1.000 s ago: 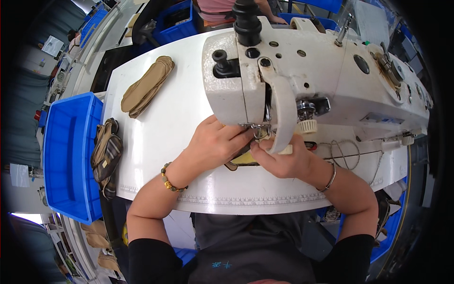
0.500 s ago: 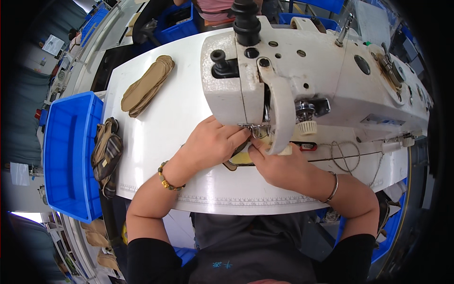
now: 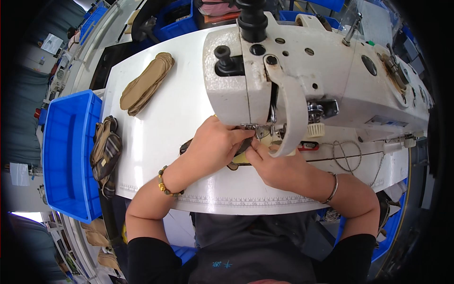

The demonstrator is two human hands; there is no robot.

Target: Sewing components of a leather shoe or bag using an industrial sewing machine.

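My left hand (image 3: 213, 146) and my right hand (image 3: 279, 168) meet just in front of the needle area of a white sewing machine (image 3: 227, 102). Between them they pinch a dark fabric piece (image 3: 244, 146), thumbs and fingertips closed on it close to the metal presser foot (image 3: 259, 131). Most of the piece is covered by my fingers. A dark end shows beyond my left wrist, and a brown-edged bit lies below my fingers over a yellowish plate. The curved white guard of the machine stands over my right fingertips.
A stack of brown insole-shaped pieces (image 3: 147, 84) lies at the table's far left. Plaid and brown fabric pieces (image 3: 106, 154) hang by the left edge, beside a blue bin (image 3: 71, 156). A red-and-black tool (image 3: 309, 146) and a loose cord (image 3: 347, 156) lie right of my hands.
My fingers have shifted slightly with the dark fabric, and more of it shows between them and beyond my left wrist. The view has moved a little, placing the machine slightly further right.
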